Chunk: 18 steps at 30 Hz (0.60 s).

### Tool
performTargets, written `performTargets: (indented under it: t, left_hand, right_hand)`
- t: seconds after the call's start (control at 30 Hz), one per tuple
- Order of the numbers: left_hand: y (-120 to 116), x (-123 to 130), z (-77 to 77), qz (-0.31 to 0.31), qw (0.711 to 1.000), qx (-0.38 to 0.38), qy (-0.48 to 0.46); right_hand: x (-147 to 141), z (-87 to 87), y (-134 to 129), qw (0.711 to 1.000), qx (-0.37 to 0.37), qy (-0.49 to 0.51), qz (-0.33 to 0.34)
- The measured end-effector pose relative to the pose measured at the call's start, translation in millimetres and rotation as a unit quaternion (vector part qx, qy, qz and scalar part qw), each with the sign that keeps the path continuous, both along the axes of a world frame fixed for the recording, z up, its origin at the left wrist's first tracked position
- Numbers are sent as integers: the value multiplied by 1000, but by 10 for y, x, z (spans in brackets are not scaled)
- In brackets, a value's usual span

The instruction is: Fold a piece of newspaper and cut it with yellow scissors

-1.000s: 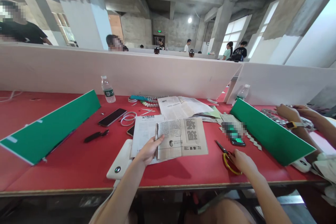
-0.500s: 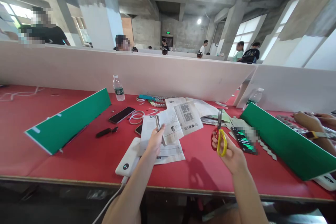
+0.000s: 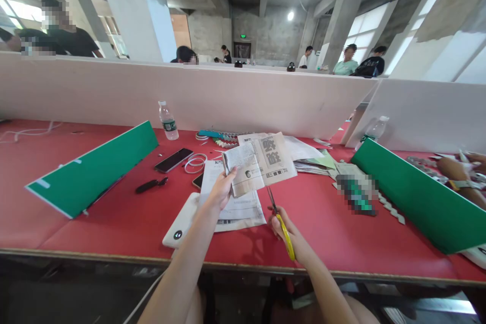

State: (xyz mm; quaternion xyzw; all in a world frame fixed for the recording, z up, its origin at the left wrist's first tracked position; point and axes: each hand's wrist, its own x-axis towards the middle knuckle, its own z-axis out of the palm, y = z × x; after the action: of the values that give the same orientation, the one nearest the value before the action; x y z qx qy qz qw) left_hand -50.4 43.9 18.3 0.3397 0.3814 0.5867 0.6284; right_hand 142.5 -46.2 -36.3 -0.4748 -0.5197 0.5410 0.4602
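A folded sheet of newspaper (image 3: 261, 162) with large printed characters is pinched at its left side by my left hand (image 3: 223, 188), held above the table. My right hand (image 3: 286, 233) grips a pair of scissors (image 3: 285, 239) with yellow handles. Their blades point up toward the newspaper's lower edge and look nearly together. Under the held newspaper lie printed sheets (image 3: 248, 208) on the red table. Beside my left forearm rests a white power bank (image 3: 182, 223) with a cable.
Left of the papers lie a phone (image 3: 173, 160), a black-handled tool (image 3: 152, 185) and a white cable coil (image 3: 195, 163). A water bottle (image 3: 168, 121) stands behind. Green boards (image 3: 94, 167) flank the workspace. At the right edge, another person's hands (image 3: 457, 169) show behind a green board (image 3: 417, 197).
My right hand has moved left and down with the scissors, toward the newspaper. The newspaper's wide part has shifted and now shows its large characters higher. The camera view has tilted slightly.
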Motion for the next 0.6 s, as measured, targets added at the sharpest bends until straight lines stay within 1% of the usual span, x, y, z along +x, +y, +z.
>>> performTargets:
  t: [0.17, 0.3, 0.47, 0.6]
  left_hand:
    - [-21, 128, 20, -28, 999, 5, -17]
    - [-35, 175, 25, -54, 998, 11, -14]
    - [-48, 179, -7, -61, 998, -10, 4]
    - [-60, 182, -50, -65, 998, -12, -2]
  right_hand:
    - [-94, -40, 29, 998, -20, 54, 17]
    - [-75, -62, 50, 998, -20, 58, 14]
    - [-28, -148, 80, 998, -24, 50, 8]
    - [-26, -199, 95, 998, -28, 59, 6]
